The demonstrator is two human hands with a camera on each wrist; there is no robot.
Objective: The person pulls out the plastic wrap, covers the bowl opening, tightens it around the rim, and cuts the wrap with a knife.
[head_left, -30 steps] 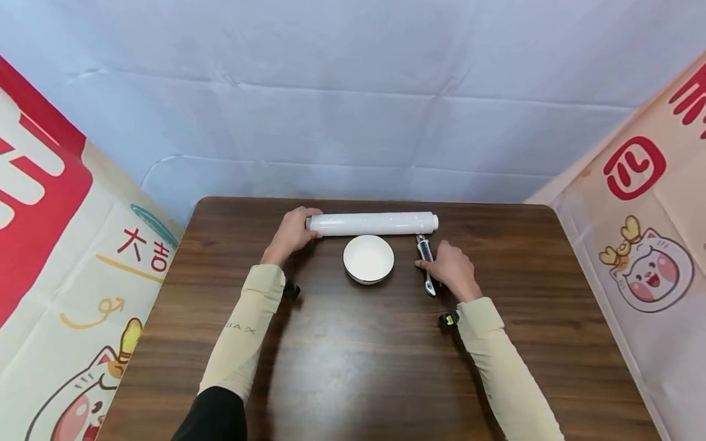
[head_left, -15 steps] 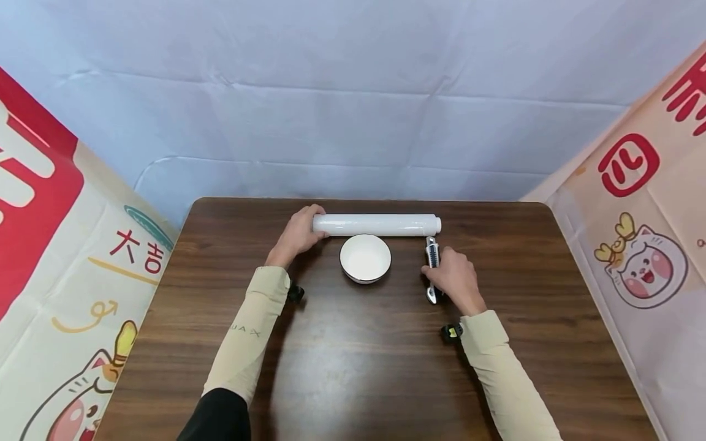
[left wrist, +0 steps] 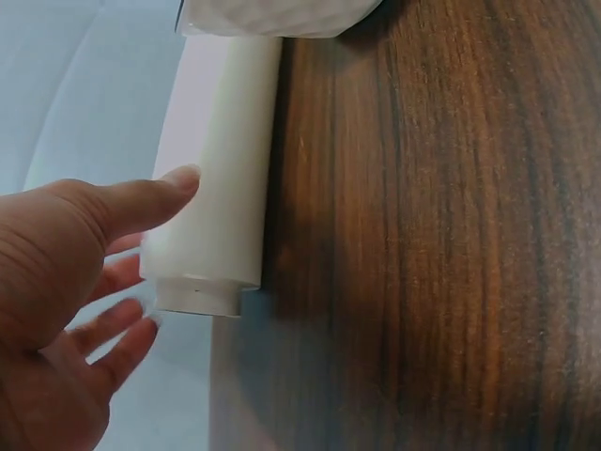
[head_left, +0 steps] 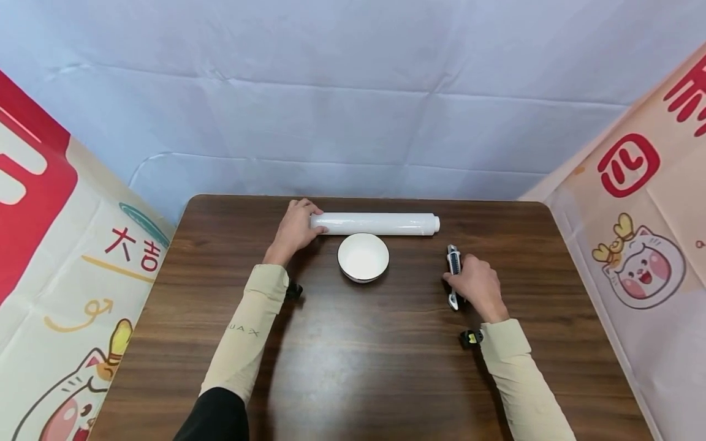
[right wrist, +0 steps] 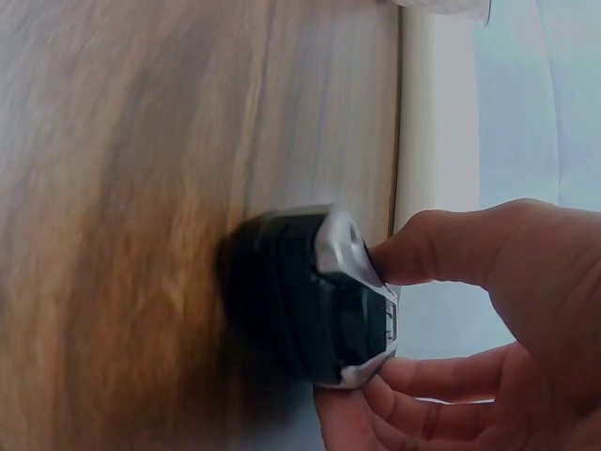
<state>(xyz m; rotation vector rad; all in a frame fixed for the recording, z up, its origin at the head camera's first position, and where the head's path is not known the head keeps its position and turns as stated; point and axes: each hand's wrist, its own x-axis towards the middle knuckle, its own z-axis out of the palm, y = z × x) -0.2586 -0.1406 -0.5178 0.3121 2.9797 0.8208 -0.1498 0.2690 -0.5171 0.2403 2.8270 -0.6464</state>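
Note:
A white roll of cling film (head_left: 380, 224) lies across the far part of the table. My left hand (head_left: 295, 229) grips its left end, thumb on the near side. In the left wrist view, the thumb (left wrist: 155, 199) lies on the roll and the other fingers spread loosely behind and beside its end. My right hand (head_left: 477, 283) holds a silver-and-black utility knife (head_left: 454, 260) between thumb and fingers, to the right of the bowl. The right wrist view shows the utility knife (right wrist: 338, 291) end-on, blurred, low over the table. Its blade is hidden there.
A white bowl (head_left: 363, 257) stands upright just in front of the roll, between the hands. The brown wooden table (head_left: 353, 367) has its back edge close behind the roll. A pale cloth (head_left: 331, 122) hangs behind, and printed panels stand at both sides.
My right hand has moved right and a little nearer with the utility knife, away from the roll's right end. The roll has shifted slightly right relative to the bowl; my left hand stays at its end.

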